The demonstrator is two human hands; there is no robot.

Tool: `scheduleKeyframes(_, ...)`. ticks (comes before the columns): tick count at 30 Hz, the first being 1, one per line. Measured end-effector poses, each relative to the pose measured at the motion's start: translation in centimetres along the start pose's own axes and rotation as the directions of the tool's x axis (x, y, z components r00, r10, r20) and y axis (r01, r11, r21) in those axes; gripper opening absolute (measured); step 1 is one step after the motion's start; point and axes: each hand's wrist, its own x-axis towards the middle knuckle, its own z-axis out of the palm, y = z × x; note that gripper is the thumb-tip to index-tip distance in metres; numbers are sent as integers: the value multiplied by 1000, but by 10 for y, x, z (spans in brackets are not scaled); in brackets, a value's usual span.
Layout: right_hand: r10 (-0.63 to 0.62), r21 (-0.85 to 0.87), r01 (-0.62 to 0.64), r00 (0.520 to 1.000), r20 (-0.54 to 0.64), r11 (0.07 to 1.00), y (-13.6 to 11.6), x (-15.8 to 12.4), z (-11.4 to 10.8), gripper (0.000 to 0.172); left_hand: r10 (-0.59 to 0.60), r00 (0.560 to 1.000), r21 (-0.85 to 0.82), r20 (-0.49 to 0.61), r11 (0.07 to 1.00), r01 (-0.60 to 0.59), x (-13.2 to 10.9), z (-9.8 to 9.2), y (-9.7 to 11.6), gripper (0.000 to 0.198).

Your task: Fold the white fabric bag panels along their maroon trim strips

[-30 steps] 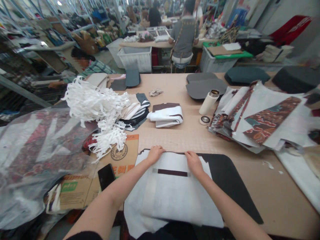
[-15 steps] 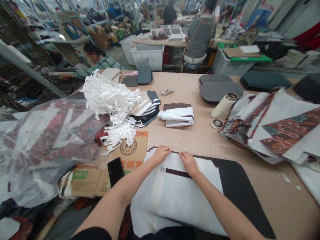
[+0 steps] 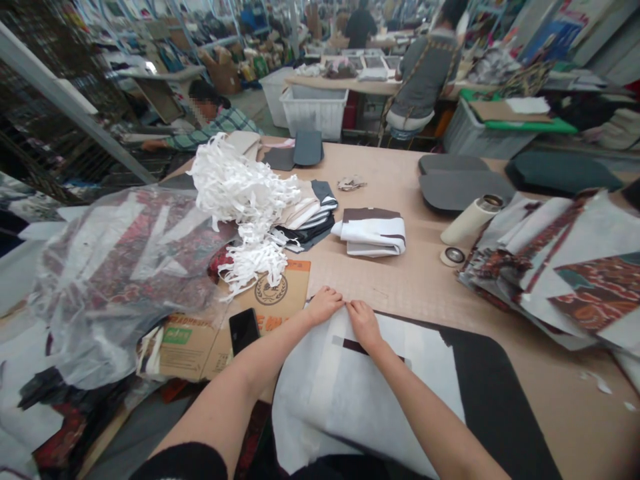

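Note:
A white, papery fabric piece (image 3: 360,393) with a short dark brown strip (image 3: 355,345) lies before me over a dark grey panel (image 3: 487,380); the panel shows at the right and along the far edge. My left hand (image 3: 325,305) pinches the fabric's far edge with curled fingers. Beside it, my right hand (image 3: 365,325) is closed on the same edge, its fingertips almost against those of the left. The undersides of both hands are hidden, so I cannot tell whether the panel's edge is gripped too.
Left of the fabric are a phone (image 3: 244,331) on flattened cardboard (image 3: 296,290), white strips (image 3: 245,180) and a plastic-covered bundle (image 3: 125,253). Beyond lies a folded white piece (image 3: 373,233). At right stand a flask (image 3: 470,221) and printed pieces (image 3: 600,287). Co-workers sit farther back.
My right hand has slid left along the far edge, closing most of the gap to my left hand. The view has turned a little left, so the table's things appear farther right.

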Motion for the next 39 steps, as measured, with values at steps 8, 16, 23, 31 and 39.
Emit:
scheduleKeyframes(8, 71, -65, -68, 996, 47, 996, 42, -31, -22, 25, -322, 942, -170, 90, 928, 333, -20, -11, -30, 20)
scheduleKeyframes(16, 170, 154, -188, 977, 128, 970, -28, 47, -1, 26, -528, 834, -409, 158, 734, 542, -13, -12, -36, 20)
scheduleKeyframes(23, 285, 312, -330, 941, 183, 891, -36, 70, 27, 26, -650, 751, -694, 117, 487, 530, -42, 2, -25, 45)
scheduleKeyframes(31, 182, 484, -292, 948, 262, 825, -32, 79, 31, 20, -669, 743, -631, 21, 568, 529, -51, 15, -21, 19)
scheduleKeyframes(39, 28, 665, -243, 948, 317, 706, -35, 97, 25, 24, -764, 641, -843, 65, 302, 446, -48, 22, -23, 21)
